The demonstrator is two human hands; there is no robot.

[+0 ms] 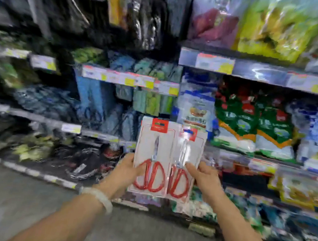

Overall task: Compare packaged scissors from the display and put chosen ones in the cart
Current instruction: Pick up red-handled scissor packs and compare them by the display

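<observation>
a: where are the scissors?

b: my left hand (pixel 127 168) grips the left scissors pack (pixel 151 155), my right hand (pixel 205 177) the right scissors pack (pixel 186 162), side by side between my fingers.

a: risk?

b: slick cards; a loose pinch could drop one.

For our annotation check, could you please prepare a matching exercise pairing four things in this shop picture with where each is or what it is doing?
Things:
1. left hand
2. right hand
3. white bracelet
4. green snack bags

Descriptions:
A. on the shelf right of the packs
B. grips the scissors pack nearer the snack bags
C. on the left wrist
D. grips the scissors pack nearer the hanging dark goods

Pairs: 1-D, 2-B, 3-C, 4-A
</observation>
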